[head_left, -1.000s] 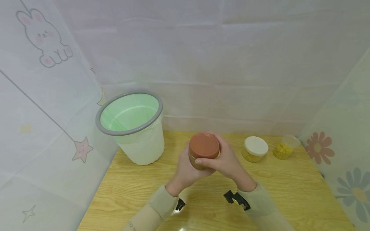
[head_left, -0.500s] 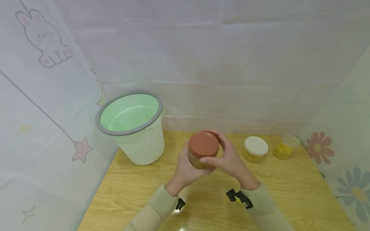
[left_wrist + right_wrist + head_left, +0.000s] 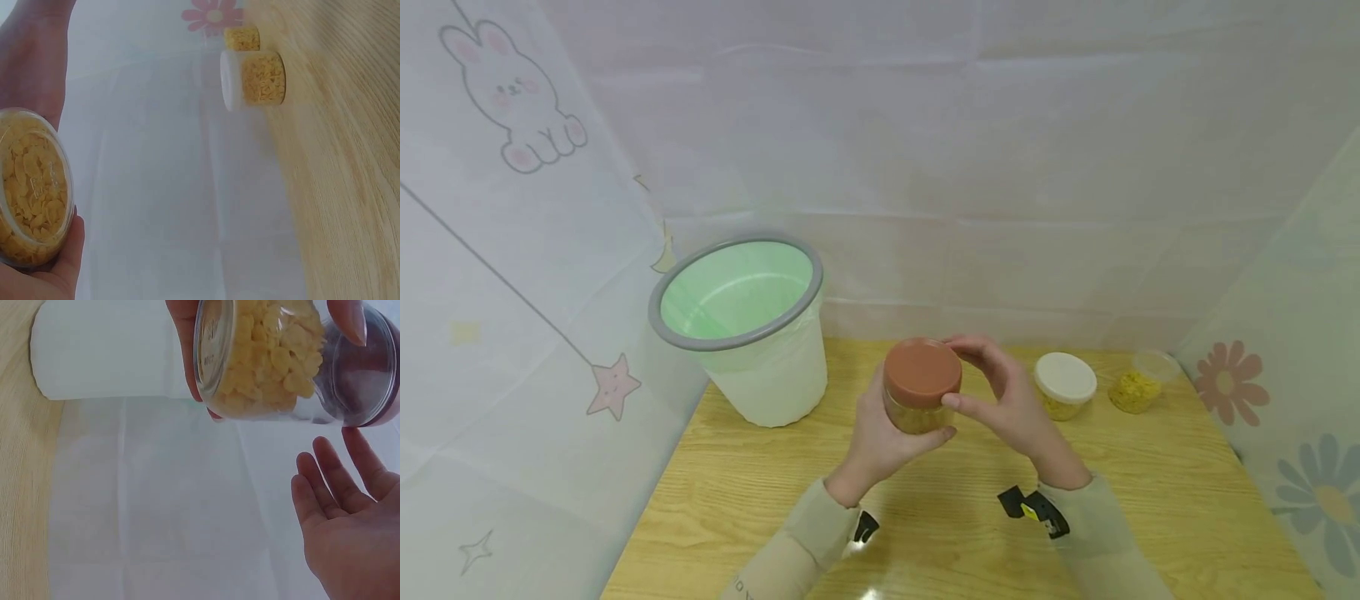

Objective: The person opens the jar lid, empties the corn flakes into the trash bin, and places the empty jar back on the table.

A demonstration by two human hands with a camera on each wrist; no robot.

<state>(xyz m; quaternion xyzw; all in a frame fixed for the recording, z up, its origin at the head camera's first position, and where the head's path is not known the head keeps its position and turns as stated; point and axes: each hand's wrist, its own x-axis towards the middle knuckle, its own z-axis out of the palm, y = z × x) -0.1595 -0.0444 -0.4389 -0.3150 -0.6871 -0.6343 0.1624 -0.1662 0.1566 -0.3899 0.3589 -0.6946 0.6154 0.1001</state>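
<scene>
Above the table (image 3: 940, 500), your left hand (image 3: 880, 440) wraps the jar (image 3: 913, 417), probably to steady it. Your right hand (image 3: 1017, 410) just lightly pinches the lid (image 3: 922, 367), thumb and forefinger, other fingers spread.

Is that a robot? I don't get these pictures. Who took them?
No robot, just a person! A camera worn on the head looks down for the wide view. A camera on each wrist takes a sideways view. The person's left hand holds a clear jar of yellow flakes. The right hand has fingertips at its brown lid. On the wooden table stand a pale bin, a white-lidded tub and a smaller tub.
</scene>
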